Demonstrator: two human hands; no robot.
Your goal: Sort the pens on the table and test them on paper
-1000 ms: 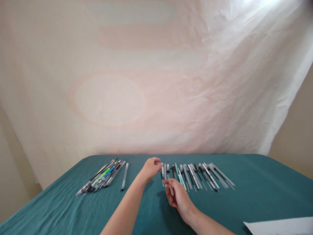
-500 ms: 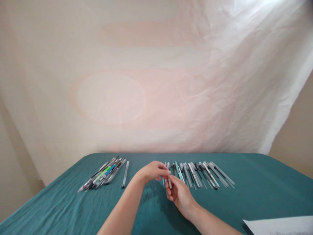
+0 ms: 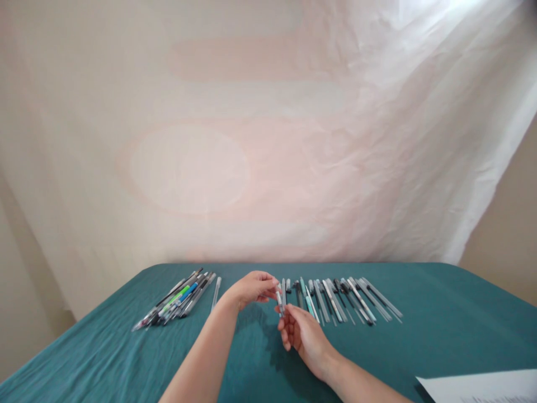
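Observation:
Between my hands, above the middle of the table, is a slim whitish pen. The fingertips of my left hand are closed on its upper end. My right hand pinches the lower end, its other fingers curled below. Just behind and right of my hands lies a spread row of pens, mostly clear, grey, white and black, with a few mint ones. One clear pen lies alone to the left, partly covered by my left forearm.
A heap of pens, with green and blue ones among them, lies on the left of the teal cloth-covered table. A sheet of paper rests at the front right corner. A pale sheet hangs behind the table.
Both hands have shifted slightly left, the left one also a little up. More of the pen between them now shows. My left forearm now covers part of the single pen.

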